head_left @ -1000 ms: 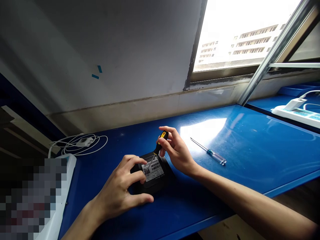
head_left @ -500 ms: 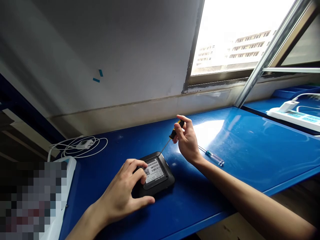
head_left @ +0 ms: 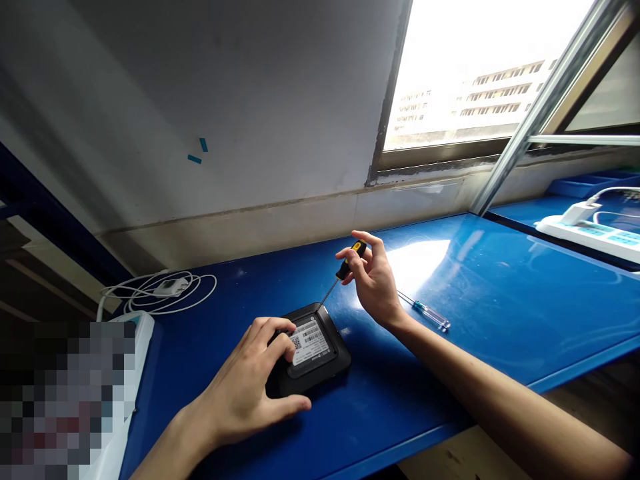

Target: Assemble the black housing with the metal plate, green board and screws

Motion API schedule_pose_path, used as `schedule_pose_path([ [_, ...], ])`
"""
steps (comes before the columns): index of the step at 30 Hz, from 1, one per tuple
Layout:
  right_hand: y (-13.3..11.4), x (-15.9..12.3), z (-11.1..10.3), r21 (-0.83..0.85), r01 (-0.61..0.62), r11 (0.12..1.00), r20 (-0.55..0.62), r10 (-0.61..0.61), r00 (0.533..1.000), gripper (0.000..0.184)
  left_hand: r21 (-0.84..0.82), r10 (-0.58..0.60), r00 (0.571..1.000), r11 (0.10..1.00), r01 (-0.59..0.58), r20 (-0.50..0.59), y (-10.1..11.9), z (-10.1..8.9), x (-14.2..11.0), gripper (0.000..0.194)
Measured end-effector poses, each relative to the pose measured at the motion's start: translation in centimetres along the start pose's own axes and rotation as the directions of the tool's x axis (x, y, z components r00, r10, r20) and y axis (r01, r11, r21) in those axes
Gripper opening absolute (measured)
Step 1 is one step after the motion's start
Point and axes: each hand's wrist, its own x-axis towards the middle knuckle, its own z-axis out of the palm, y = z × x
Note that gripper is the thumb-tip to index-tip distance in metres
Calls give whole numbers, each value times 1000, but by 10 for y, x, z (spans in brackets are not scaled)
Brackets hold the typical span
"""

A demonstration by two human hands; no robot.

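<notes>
A flat black electronic box (head_left: 325,369) with rounded corners lies on the blue table, its white barcode label (head_left: 311,343) facing up. My left hand (head_left: 253,383) grips it from the left, fingertips on the top by the label and thumb along the near edge. In my right hand (head_left: 373,280) is a black-and-yellow screwdriver (head_left: 345,268), its handle pinched between thumb and fingers. The slanted shaft reaches down to the box's far right corner, with the tip at the recessed rim. Behind my right wrist lies a second screwdriver (head_left: 431,315) with a clear handle.
A coiled white cable with a plug (head_left: 171,287) sits at the back left, near a white object (head_left: 143,333) partly pixelated. At the far right, a white power strip (head_left: 590,232) and a blue tray (head_left: 593,182) lie beyond a metal frame post (head_left: 520,137).
My right hand has carried the screwdriver right and away from over the label to the box's far right corner. Over the last half second its fingers have shifted slightly on the handle.
</notes>
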Motion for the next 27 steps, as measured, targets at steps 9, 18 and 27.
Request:
schedule_pose_path([
  [9, -6, -3, 1, 70, 20, 997, -20, -19, 1000, 39, 21, 46, 999, 999, -46, -28, -1, 0, 0, 34],
  [18, -11, -3, 2, 158, 31, 987, 11, -33, 999, 34, 31, 100, 993, 995, -98, -59, -7, 5, -2, 29],
  [27, -16, -3, 1, 162, -21, 987, 20, 17, 1000, 34, 41, 104, 993, 994, -102, -61, -5, 3, -2, 25],
])
